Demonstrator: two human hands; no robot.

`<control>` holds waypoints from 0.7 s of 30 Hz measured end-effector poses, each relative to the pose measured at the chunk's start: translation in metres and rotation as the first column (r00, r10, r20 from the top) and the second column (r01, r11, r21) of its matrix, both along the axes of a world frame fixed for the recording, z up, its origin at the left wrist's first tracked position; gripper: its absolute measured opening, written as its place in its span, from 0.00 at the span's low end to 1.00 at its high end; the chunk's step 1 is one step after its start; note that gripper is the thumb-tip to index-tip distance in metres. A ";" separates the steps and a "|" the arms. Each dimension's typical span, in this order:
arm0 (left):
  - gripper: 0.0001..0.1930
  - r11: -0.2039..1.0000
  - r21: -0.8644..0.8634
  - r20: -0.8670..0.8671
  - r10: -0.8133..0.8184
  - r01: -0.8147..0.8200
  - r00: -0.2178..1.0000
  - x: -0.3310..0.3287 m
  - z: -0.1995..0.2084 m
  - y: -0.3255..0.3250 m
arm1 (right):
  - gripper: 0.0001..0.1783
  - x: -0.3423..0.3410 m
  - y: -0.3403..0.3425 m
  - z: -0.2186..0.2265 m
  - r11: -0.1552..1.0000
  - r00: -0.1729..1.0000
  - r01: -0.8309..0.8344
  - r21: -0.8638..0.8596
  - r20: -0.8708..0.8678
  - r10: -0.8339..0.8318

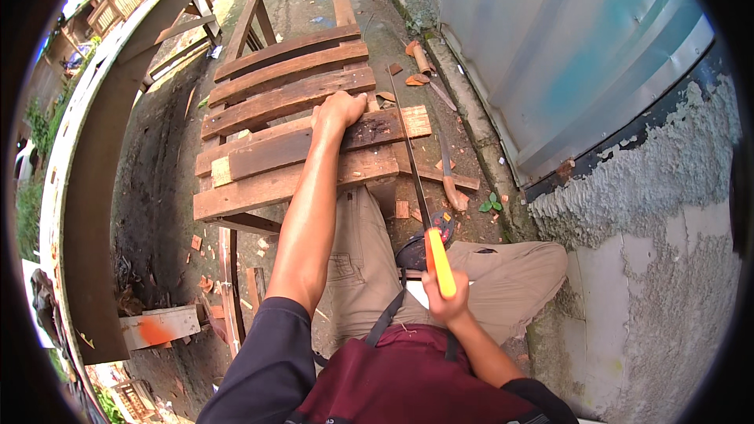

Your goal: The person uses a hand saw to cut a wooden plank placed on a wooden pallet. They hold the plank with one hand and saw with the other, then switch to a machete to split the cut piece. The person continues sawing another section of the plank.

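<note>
A dark-stained wooden board [271,152] lies across the slats of a wooden bench [290,94]. My left hand [339,110] is closed over the board's far edge, bearing on it near its right part. In my right hand [449,298] is a handsaw [440,263] with a yellow and orange handle. The saw's long, narrow blade points away from me and crosses the board near its paler right end. Whether the teeth have cut into the wood cannot be made out. My left fingertips are partly hidden behind the hand.
A long-bladed knife [451,188] with a wooden handle lies on the ground right of the bench, among wood chips and dry leaves. Beyond it stand a corrugated metal panel [565,47] and a rough plastered wall [652,173]. A wooden table [102,157] stands at left.
</note>
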State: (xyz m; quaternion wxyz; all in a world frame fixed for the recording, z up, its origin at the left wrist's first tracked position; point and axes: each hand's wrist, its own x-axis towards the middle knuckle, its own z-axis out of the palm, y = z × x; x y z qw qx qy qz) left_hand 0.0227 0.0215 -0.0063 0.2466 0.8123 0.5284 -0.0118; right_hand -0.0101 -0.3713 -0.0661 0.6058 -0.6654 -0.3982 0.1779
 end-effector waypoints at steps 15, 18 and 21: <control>0.37 1.000 -0.011 -0.060 -0.002 0.002 0.998 -0.005 -0.012 0.012 | 0.09 -0.021 -0.035 -0.002 0.999 0.999 0.040 0.012 -0.019 -0.040; 0.37 1.000 -0.027 -0.022 -0.006 0.006 1.000 -0.002 -0.006 0.011 | 0.13 0.032 0.071 0.012 0.998 0.975 0.067 0.022 -0.212 -0.060; 0.37 1.000 -0.017 -0.041 -0.009 0.009 0.999 0.002 -0.002 0.007 | 0.15 0.051 0.143 0.023 0.981 0.987 0.145 0.125 -0.087 -0.135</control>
